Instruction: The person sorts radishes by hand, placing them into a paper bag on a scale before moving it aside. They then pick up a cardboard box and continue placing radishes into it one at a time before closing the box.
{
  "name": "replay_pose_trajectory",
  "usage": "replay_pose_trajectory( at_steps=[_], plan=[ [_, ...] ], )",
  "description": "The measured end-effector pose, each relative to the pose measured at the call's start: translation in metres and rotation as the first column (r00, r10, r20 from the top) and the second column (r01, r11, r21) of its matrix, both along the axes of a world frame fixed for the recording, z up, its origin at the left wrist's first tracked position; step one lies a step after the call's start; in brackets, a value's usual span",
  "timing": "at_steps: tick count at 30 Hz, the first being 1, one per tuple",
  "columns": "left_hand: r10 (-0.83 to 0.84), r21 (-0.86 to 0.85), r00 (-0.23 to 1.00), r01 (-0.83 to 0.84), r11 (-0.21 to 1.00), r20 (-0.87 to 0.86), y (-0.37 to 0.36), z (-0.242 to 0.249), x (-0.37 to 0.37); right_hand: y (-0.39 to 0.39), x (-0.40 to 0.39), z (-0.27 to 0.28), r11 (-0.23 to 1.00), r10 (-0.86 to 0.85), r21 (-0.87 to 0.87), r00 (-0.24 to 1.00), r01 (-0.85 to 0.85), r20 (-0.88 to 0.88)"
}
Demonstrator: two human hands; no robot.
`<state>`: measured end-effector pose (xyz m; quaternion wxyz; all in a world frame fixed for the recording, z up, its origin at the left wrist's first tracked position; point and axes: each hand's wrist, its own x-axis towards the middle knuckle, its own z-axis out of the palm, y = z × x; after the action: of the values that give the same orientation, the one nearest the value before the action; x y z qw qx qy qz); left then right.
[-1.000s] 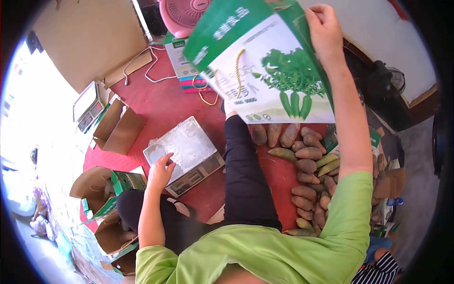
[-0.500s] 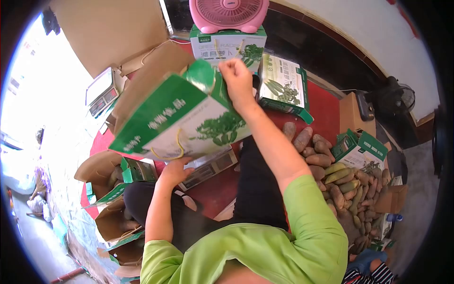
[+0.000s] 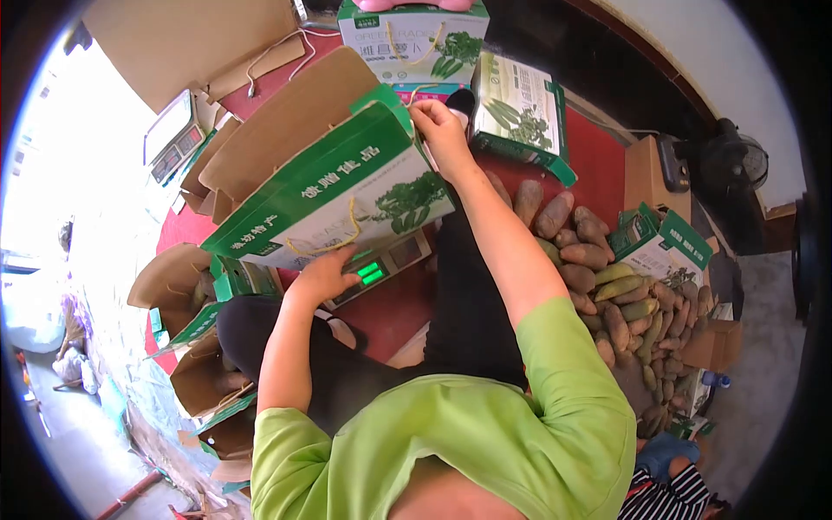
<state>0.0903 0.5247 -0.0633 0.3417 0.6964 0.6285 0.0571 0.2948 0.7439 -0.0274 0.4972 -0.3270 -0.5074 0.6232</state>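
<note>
A green and white radish carton (image 3: 312, 195) with a yellow cord handle is in front of me, its tall brown flaps raised. My right hand (image 3: 444, 139) pinches the carton's upper right edge by the green side flap. At the lower front, my left hand (image 3: 322, 279) lies with fingers stretched against the white face and thumb apart. Just below that hand, a weighing scale (image 3: 394, 270) shows lit green digits. The carton covers the scale's rear part, and whether it rests fully on the scale is hidden. What the carton holds is out of sight.
Many radishes (image 3: 585, 256) are piled at my right beside a green carton (image 3: 667, 247). Two more radish cartons (image 3: 520, 113) stand ahead. Open cartons (image 3: 204, 373) line my left, below another scale (image 3: 173, 139). A black fan (image 3: 732, 160) stands far right.
The carton has been turned more level and its flaps now stand upright. Green digits on the scale have come into sight. My left hand has shifted slightly up along the carton's front.
</note>
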Motion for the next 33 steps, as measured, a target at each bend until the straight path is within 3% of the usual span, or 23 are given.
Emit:
replay_pose_trajectory(
  at_steps=[7,10,12,13,16,19,21,23,26,29,31,32,33],
  plan=[
    [0.012,-0.069,0.991,-0.022,0.997,-0.134,0.000,0.005,0.009,-0.007,-0.018,-0.020,0.990,0.000,-0.140,0.982,-0.028,-0.190],
    [0.024,-0.108,0.988,-0.041,0.993,-0.154,-0.001,0.012,0.008,-0.017,-0.013,-0.054,0.973,-0.076,-0.208,0.987,0.105,0.141],
    [0.015,-0.150,0.992,-0.034,0.988,-0.127,-0.001,0.011,0.005,-0.024,-0.002,-0.071,0.917,-0.026,-0.387,0.982,0.098,0.188],
    [0.016,-0.149,0.995,-0.030,0.988,-0.097,-0.001,0.010,0.004,-0.025,0.001,-0.073,0.914,-0.027,-0.393,0.981,0.101,0.190],
    [0.022,-0.172,0.996,-0.036,0.984,-0.082,-0.001,0.013,0.006,-0.026,0.012,-0.076,0.927,-0.097,-0.333,0.967,0.175,0.237],
    [0.036,-0.153,0.997,-0.046,0.987,-0.069,0.003,0.034,0.014,-0.025,0.027,-0.068,0.971,-0.085,-0.192,0.959,0.140,0.270],
    [0.042,-0.127,0.998,-0.047,0.991,-0.040,0.002,0.035,0.013,-0.032,0.041,-0.053,0.967,-0.067,-0.223,0.964,0.127,0.258],
    [0.021,0.028,0.996,-0.023,0.999,0.083,0.001,0.029,0.011,-0.041,0.060,-0.042,0.964,-0.051,-0.240,0.968,0.112,0.248],
    [0.024,0.096,0.996,-0.033,0.995,0.089,-0.002,0.041,0.016,-0.058,0.102,-0.037,0.957,-0.075,-0.244,0.947,0.156,0.311],
    [0.025,0.299,0.993,-0.058,0.952,0.114,-0.006,0.059,0.022,-0.074,0.156,-0.072,0.913,-0.182,-0.298,0.931,0.280,0.317],
    [0.007,0.579,0.988,-0.095,0.809,0.152,-0.008,0.069,0.027,-0.095,0.195,-0.099,0.862,-0.212,-0.353,0.892,0.363,0.399],
    [0.017,0.632,0.993,-0.085,0.770,0.113,-0.013,0.076,0.024,-0.108,0.211,-0.111,0.829,-0.234,-0.384,0.875,0.407,0.423],
    [0.013,0.750,0.997,-0.064,0.658,0.074,-0.016,0.085,0.022,-0.123,0.225,-0.126,0.810,-0.260,-0.389,0.862,0.440,0.435]
  ],
)
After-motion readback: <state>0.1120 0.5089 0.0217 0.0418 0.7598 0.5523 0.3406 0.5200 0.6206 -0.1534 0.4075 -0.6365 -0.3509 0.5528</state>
